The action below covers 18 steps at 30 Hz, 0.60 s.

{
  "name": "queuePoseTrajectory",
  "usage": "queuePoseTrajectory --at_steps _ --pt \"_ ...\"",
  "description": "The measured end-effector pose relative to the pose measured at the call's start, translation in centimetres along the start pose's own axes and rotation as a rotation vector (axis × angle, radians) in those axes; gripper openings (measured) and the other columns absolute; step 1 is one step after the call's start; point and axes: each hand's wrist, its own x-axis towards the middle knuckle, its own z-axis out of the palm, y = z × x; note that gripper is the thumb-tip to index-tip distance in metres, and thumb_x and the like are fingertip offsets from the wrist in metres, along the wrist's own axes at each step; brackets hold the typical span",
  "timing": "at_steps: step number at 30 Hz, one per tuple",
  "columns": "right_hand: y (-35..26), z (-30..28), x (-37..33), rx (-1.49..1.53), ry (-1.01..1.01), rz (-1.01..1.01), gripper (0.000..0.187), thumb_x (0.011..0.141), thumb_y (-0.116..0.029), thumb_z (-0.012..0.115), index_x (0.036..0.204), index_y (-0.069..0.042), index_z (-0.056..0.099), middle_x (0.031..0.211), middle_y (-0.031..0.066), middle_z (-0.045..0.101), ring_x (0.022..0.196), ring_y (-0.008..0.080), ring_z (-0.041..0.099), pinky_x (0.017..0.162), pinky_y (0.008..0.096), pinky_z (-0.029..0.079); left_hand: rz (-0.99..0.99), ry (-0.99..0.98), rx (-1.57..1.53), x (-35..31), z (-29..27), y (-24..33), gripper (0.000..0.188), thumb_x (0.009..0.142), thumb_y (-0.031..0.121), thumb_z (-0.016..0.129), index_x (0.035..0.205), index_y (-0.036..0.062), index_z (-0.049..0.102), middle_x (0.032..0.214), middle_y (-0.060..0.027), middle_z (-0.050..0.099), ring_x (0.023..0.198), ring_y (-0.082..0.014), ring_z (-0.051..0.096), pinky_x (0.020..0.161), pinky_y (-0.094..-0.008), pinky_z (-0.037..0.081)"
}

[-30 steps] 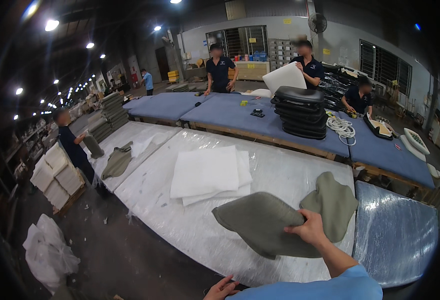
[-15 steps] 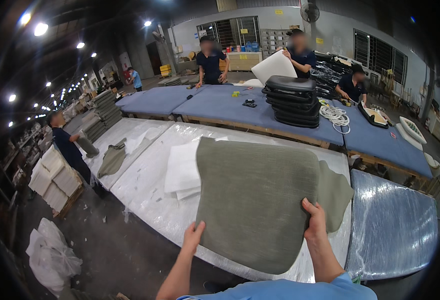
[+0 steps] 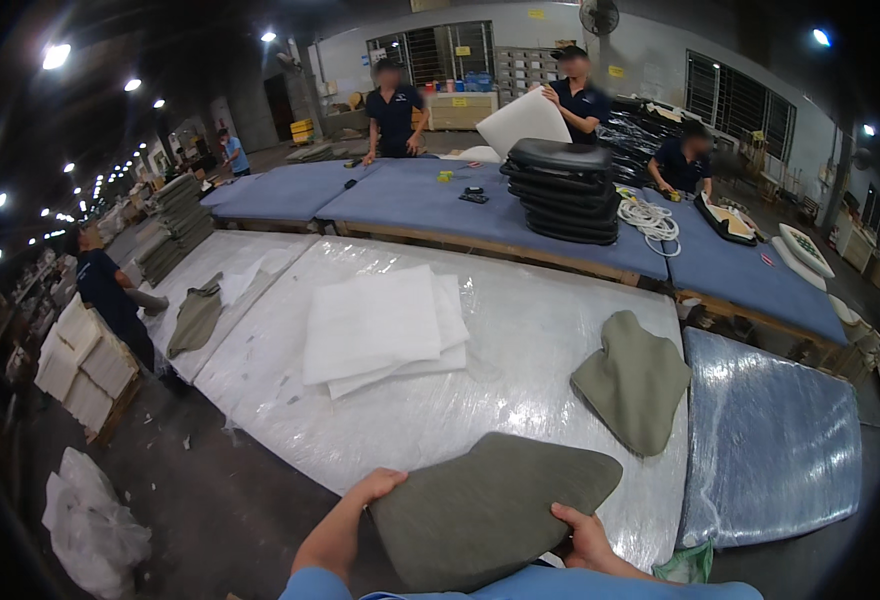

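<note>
An olive-grey, fabric-covered cushion (image 3: 490, 510) is held low in front of me, tilted toward my body at the near edge of the plastic-wrapped table. My left hand (image 3: 375, 486) grips its left edge, fingers on top. At its right edge my right hand (image 3: 582, 532) has closed, with the thumb on the upper face and the other fingers partly hidden beneath. Farther off, a stack of white padding sheets (image 3: 385, 325) lies on the table. A crumpled olive-grey fabric cover (image 3: 632, 385) rests to the right, apart from my hands.
Behind stands a blue-topped table (image 3: 400, 205) with a stack of black cushions (image 3: 563, 190) and coiled white rope (image 3: 650, 220). Several people work beyond it and at far left. A plastic-wrapped blue surface (image 3: 770, 440) adjoins on the right; a clear plastic bag (image 3: 95, 520) lies on the floor.
Both hands have drawn the cushion down toward me and tipped it flatter. The white sheets and the fabric cover, partly hidden before, now show fully.
</note>
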Motion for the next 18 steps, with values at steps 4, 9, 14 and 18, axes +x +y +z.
queuePoseTrajectory --at_steps 4,9,14,18 --pt "0.4 -2.9 1.6 -0.033 0.085 0.137 0.064 0.089 -0.016 0.075 0.145 -0.005 0.046 0.138 0.0149 0.055 0.125 0.0341 0.056 0.105 0.0551 0.049 -0.157 -0.145 -0.046 1.8 5.1 -1.7 0.067 0.096 0.057 0.061 0.131 0.0001 0.068 0.128 -0.0208 0.069 0.115 -0.0335 0.067 0.101 -0.0427 0.050" --pt "-0.3 -3.2 2.1 -0.091 0.056 0.131 0.055 0.089 -0.017 0.076 0.136 -0.005 0.052 0.129 0.0127 0.060 0.116 0.0299 0.061 0.096 0.0514 0.053 -0.420 -0.210 -0.179 2.6 6.5 -4.0 0.069 0.091 0.062 0.068 0.123 0.0008 0.072 0.124 -0.0175 0.071 0.112 -0.0320 0.068 0.097 -0.0430 0.052" --pt "-0.5 -3.3 2.5 -0.123 0.016 0.220 0.060 0.091 -0.020 0.074 0.142 -0.004 0.049 0.137 0.0125 0.057 0.125 0.0305 0.056 0.106 0.0514 0.048 -0.414 -0.329 -0.380 2.7 5.1 -5.8 0.077 0.086 0.067 0.072 0.128 0.0026 0.069 0.127 -0.0153 0.070 0.114 -0.0303 0.068 0.101 -0.0444 0.051" --pt "-0.6 -4.5 2.7 -0.150 0.021 0.213 0.061 0.090 -0.023 0.074 0.143 -0.006 0.049 0.138 0.0114 0.057 0.127 0.0286 0.054 0.107 0.0517 0.046 -0.529 -0.460 -0.586 2.8 4.6 -5.8 0.081 0.083 0.064 0.077 0.134 0.0030 0.064 0.136 -0.0149 0.066 0.124 -0.0283 0.063 0.106 -0.0450 0.049"
